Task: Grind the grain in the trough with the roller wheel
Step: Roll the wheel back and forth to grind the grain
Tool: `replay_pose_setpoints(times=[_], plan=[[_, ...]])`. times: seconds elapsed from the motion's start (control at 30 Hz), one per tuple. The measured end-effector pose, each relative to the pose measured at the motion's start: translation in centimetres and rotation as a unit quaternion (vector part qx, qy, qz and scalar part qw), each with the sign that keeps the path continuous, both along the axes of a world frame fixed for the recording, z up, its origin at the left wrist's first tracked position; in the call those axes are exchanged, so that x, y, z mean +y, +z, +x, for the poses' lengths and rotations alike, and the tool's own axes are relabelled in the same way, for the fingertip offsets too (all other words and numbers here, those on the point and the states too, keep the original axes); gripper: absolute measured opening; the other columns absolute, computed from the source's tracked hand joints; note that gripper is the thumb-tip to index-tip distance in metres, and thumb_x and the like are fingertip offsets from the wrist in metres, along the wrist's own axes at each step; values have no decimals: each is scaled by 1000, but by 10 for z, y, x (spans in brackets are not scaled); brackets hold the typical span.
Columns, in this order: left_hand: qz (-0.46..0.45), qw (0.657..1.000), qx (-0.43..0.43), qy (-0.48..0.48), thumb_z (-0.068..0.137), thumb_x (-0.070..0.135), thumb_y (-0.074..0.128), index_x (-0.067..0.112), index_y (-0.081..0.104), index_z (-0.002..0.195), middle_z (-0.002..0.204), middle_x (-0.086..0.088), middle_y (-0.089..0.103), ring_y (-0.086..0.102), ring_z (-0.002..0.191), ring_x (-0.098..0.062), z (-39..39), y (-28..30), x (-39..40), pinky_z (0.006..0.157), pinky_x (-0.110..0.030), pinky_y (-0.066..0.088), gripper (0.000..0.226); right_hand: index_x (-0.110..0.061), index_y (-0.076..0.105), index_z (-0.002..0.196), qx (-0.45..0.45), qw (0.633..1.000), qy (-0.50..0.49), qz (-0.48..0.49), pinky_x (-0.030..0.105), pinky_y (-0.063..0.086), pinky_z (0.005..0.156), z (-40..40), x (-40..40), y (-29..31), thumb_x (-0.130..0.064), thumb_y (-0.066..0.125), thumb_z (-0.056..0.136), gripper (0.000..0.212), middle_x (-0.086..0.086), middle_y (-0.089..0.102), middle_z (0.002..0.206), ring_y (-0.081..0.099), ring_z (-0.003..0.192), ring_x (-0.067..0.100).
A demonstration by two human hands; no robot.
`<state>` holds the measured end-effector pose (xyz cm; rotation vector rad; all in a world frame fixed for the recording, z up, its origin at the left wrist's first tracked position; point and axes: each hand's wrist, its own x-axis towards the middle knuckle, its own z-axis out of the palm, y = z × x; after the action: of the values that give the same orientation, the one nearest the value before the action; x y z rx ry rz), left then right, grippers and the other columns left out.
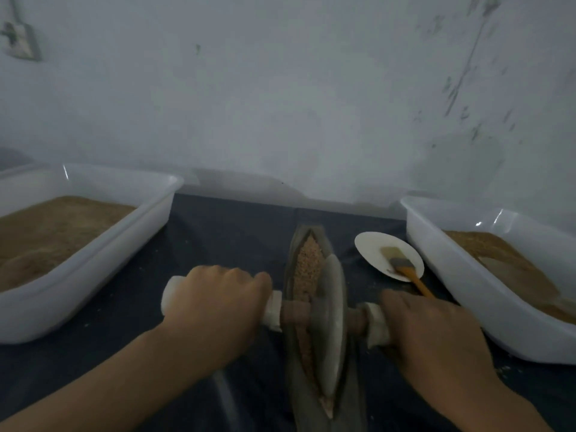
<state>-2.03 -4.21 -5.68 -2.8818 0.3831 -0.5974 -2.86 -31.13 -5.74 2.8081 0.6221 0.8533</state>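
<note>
Right now the roller wheel stands on edge inside the narrow, boat-shaped trough, which lies lengthwise on the dark-covered table, midway between its left and right sides and running from the near edge toward the wall. Tan, coarse grain fills the groove beyond the wheel and runs in a thin line along its left flank; it looks only partly broken down, so the grinding seems well short of done. An axle handle passes through the wheel's hub, with pale ends showing on both sides. The left hand has its fingers curled over and clamped round the left end, and the right hand grips the right end the same way, knuckles up. To do this stroke well, I judge both hands should press down evenly and keep the axle level, so the disc stays upright in the groove, and roll the full length of the trough without spilling grain over its rim. Just right of the trough's far end sits a white dish with an orange-handled brush resting in it. Two white plastic tubs of brownish meal flank the work: the left tub and the right tub.
</note>
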Motion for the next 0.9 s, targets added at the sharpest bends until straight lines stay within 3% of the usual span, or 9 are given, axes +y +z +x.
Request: replay_pose_setpoints(times=[0.07, 0.13, 0.2, 0.3, 0.43, 0.5, 0.57, 0.67, 0.9], plan=[[14, 1000, 0, 9, 78, 43, 59, 32, 31, 77, 64, 10, 37, 42, 58, -13, 1, 3, -3, 54, -29, 28, 30, -27, 32, 63, 22, 1000, -7, -1, 18, 15, 36, 6, -2, -1, -25, 92, 28, 70, -8, 42, 45, 39, 33, 12], [24, 999, -8, 28, 81, 44, 57, 31, 34, 79, 66, 9, 39, 44, 60, -15, 15, 6, -9, 56, -29, 28, 26, -27, 39, 67, 27, 999, -18, -6, 21, 18, 39, 29, -1, -9, -32, 87, 49, 52, -6, 52, 54, 51, 45, 14], [25, 999, -9, 37, 83, 41, 57, 31, 41, 84, 77, 8, 54, 56, 69, -18, 40, 10, -15, 59, -31, 31, 19, -27, 47, 81, 34, 998, -52, 9, 27, 31, 47, 62, 4, -12, -37, 72, 74, 28, -4, 62, 73, 61, 67, 18], [20, 998, 0, 56, 85, 36, 58, 28, 53, 92, 91, 3, 63, 62, 83, -22, 73, 16, -23, 63, -32, 35, 12, -22, 50, 93, 67, 994, -77, 42, 36, 49, 61, 97, 13, -8, -34, 57, 88, 15, 0, 64, 84, 60, 74, 22], [23, 998, -21, 45, 86, 40, 56, 29, 45, 85, 86, 6, 61, 62, 77, -20, 69, 10, -20, 60, -31, 34, 16, -22, 51, 93, 67, 994, -69, 44, 39, 52, 66, 81, 14, -3, -33, 60, 87, 15, 0, 64, 84, 61, 74, 21], [33, 998, -47, 39, 85, 42, 55, 30, 35, 79, 75, 8, 56, 58, 68, -17, 51, 1, -14, 56, -30, 30, 24, -23, 52, 86, 46, 998, -52, 11, 36, 51, 57, 49, 9, -4, -32, 69, 80, 21, -2, 63, 75, 61, 67, 19], [29, 998, -42, 24, 81, 45, 55, 30, 30, 73, 63, 10, 44, 47, 56, -15, 31, -5, -7, 54, -28, 27, 30, -23, 49, 71, 9, 1000, -28, -12, 26, 35, 36, 19, 6, -4, -28, 86, 57, 40, -3, 55, 56, 53, 45, 16], [24, 999, -32, 1, 75, 50, 57, 32, 28, 69, 56, 11, 34, 33, 50, -11, 17, -9, -1, 49, -28, 21, 35, -19, 48, 59, -15, 1000, -17, -16, 14, 8, 40, -1, 4, 4, -19, 92, 31, 53, -3, 46, 44, 41, 31, 16], [-57, 998, 18, 18, 79, 53, 54, 30, 41, 68, 65, 9, 50, 51, 58, -15, 56, -23, 5, 54, -28, 34, 29, -21, 49, 85, -10, 996, -43, -81, 30, 19, 48, 71, 23, 9, -27, 70, 78, 23, 2, 64, 78, 62, 67, 25]])
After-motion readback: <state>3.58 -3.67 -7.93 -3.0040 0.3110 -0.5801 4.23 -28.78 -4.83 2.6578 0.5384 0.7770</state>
